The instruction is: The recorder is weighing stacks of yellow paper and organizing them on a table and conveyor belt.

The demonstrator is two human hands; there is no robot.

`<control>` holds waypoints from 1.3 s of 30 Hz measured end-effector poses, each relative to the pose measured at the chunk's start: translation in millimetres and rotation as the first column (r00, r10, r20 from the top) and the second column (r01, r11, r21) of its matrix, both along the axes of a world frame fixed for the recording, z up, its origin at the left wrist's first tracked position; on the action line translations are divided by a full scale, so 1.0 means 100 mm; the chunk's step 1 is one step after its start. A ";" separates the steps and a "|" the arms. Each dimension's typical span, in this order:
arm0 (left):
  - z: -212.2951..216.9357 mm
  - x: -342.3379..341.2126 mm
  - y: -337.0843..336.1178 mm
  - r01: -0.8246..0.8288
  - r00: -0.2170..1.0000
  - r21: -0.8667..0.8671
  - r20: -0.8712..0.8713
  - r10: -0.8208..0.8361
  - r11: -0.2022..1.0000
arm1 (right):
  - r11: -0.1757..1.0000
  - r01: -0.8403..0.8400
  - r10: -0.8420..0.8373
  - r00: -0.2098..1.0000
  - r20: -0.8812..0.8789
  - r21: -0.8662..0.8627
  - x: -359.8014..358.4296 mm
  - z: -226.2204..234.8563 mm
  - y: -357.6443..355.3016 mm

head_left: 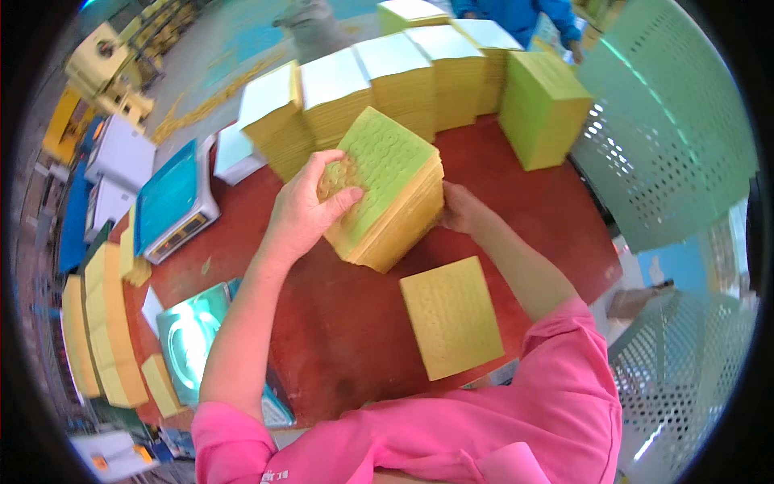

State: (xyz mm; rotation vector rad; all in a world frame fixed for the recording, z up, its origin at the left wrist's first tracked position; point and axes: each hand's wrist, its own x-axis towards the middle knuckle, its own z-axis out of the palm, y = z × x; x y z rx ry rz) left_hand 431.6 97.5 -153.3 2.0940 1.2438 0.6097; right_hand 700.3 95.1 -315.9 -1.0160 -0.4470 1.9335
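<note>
A thick stack of yellow paper sheets (pixel 395 194) with a green-tinted embossed top lies tilted on the red table (pixel 347 323). My left hand (pixel 306 210) grips its near left corner, thumb pressed on the top sheet. At the stack's right side my right hand (pixel 459 211) holds the edge, its fingers partly hidden behind the paper. A thin yellow sheet pile (pixel 451 316) lies flat on the table just in front of my right forearm.
A row of tall yellow paper stacks (pixel 387 85) lines the table's far edge, with a green-yellow block (pixel 544 109) at the right. Two scales (pixel 173 202) (pixel 193 339) stand at left beside more yellow piles (pixel 105 331). Perforated metal panels (pixel 669 121) stand right. Another person in blue (pixel 516 16) is beyond.
</note>
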 end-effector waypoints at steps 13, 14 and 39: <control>0.06 0.62 0.51 0.109 0.994 -0.610 0.085 -0.072 0.785 | 0.985 0.170 -0.170 0.972 0.164 0.012 0.74 -0.03 0.08; 0.07 0.71 0.55 0.111 0.994 -0.660 0.063 -0.092 0.743 | 0.948 0.318 -0.318 0.937 0.147 0.023 0.75 -0.03 0.07; -0.55 2.19 0.49 0.302 0.932 -0.884 0.352 0.083 0.358 | 0.849 0.150 -0.522 0.096 0.848 0.506 1.25 -0.11 -1.00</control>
